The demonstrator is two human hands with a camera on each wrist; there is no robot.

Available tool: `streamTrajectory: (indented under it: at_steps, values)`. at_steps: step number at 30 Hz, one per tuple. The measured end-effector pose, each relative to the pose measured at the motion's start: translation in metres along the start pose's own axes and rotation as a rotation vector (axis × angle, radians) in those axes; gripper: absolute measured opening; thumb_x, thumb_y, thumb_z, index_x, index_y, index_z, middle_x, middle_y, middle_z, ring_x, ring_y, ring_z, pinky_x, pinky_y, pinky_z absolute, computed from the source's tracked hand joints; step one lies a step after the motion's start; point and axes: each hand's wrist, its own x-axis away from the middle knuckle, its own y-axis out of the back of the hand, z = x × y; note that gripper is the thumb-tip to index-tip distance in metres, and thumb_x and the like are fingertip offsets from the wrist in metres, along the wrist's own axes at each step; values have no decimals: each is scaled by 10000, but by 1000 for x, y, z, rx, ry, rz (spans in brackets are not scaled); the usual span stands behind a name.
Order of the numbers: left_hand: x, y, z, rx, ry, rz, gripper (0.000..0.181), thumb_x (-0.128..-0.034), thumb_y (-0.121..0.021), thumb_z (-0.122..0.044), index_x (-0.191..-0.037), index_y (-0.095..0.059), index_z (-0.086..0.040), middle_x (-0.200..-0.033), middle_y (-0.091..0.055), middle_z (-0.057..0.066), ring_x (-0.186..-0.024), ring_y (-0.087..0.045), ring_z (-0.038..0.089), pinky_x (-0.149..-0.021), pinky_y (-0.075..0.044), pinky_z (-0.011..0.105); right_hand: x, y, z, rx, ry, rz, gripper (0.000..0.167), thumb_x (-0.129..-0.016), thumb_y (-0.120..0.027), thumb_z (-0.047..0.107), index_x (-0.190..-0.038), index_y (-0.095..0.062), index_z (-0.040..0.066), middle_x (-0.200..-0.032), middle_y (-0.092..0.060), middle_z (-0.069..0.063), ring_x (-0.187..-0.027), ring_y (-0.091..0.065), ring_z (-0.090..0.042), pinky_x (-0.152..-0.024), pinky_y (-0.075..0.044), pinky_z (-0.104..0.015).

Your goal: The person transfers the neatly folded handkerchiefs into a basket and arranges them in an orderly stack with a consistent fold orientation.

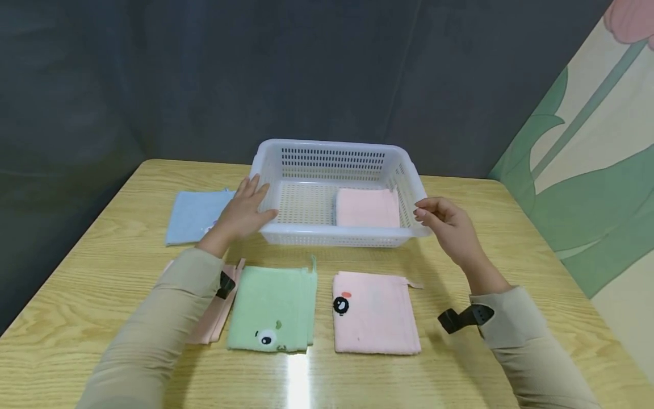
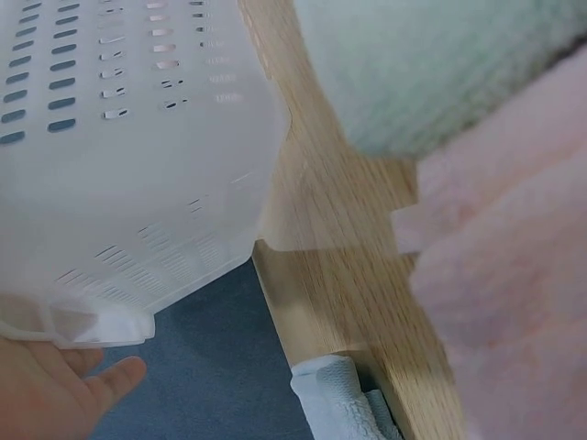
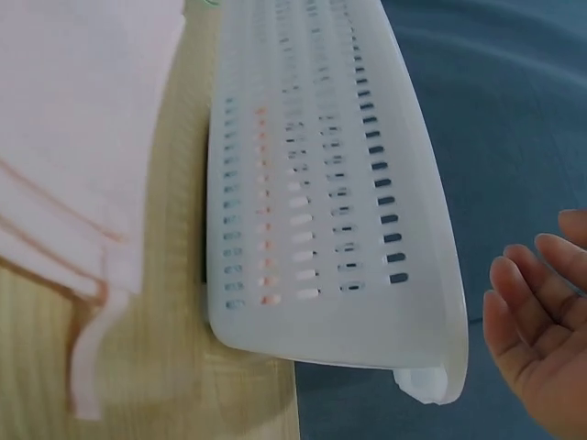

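Observation:
A white perforated plastic basket [image 1: 306,229] stands at the back of the table, with a folded pink towel [image 1: 368,208] lying in its right part. My left hand [image 1: 244,209] is at the basket's left rim, fingers spread and straight; the left wrist view shows that hand [image 2: 60,390] by the rim's corner. Beside the right rim is my right hand [image 1: 449,227], its fingers loosely bent. In the right wrist view, a gap separates this hand [image 3: 546,312] from the basket wall [image 3: 348,330], and nothing is in its grasp.
In front of the basket lie a folded green towel [image 1: 273,301] and a pink towel [image 1: 378,318], both with embroidered eyes. Another pink towel [image 1: 210,325] is partly under my left forearm. A blue towel [image 1: 190,218] lies left of the basket. A dark curtain [image 1: 327,68] hangs behind the table.

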Motion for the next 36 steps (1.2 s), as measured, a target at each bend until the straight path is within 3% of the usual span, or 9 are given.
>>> streamTrajectory:
  at_steps: [6, 13, 19, 23, 30, 36]
  values:
    - [-3, -4, 0, 8, -5, 1, 681, -873, -411, -411, -1388, -136, -60, -1431, 78, 103, -1275, 148, 240, -993, -51, 500, 16, -1, -2, -1, 37, 49, 198, -871, -508, 96, -980, -538, -66, -832, -568, 9, -756, -546, -64, -676, -445, -155]
    - [-2, -3, -1, -5, 1, 1, 684, -873, -402, -426, -1388, -135, -63, -1430, 79, 105, -1270, 164, 225, -993, -54, 499, 27, -1, -5, 31, -15, 125, 241, -879, -505, 153, -1000, -544, -51, -862, -572, -81, -763, -541, -71, -664, -433, -153]
    - [-2, -1, -2, -5, -1, 2, 686, -874, -400, -428, -1388, -131, -61, -1430, 85, 101, -1265, 179, 212, -993, -49, 500, 31, -3, -9, 55, -38, 213, 265, -886, -494, 173, -1023, -546, -48, -868, -573, 13, -784, -539, -83, -658, -439, -188]
    - [-2, 0, -2, -4, -1, 1, 684, -874, -399, -425, -1388, -134, -60, -1430, 86, 98, -1264, 180, 206, -994, -52, 497, 32, -4, -13, 66, -56, 260, 260, -887, -492, 184, -1030, -547, -25, -888, -568, -40, -792, -534, -89, -662, -443, -224]
    - [-2, 0, -2, -5, 8, 11, 680, -877, -402, -411, -1387, -130, -54, -1429, 93, 103, -1263, 184, 211, -995, -49, 495, 33, -11, -20, 81, -96, 363, 307, -887, -491, 210, -1066, -537, -35, -983, -557, -152, -891, -533, -281, -714, -448, -272]
    - [-1, 2, 0, -17, 13, 18, 688, -877, -385, -434, -1390, -118, -60, -1428, 103, 94, -1263, 186, 212, -995, -50, 495, 32, -16, -28, 84, -80, 477, 302, -883, -497, 150, -1103, -514, -57, -997, -547, -183, -894, -527, -244, -706, -451, -265]
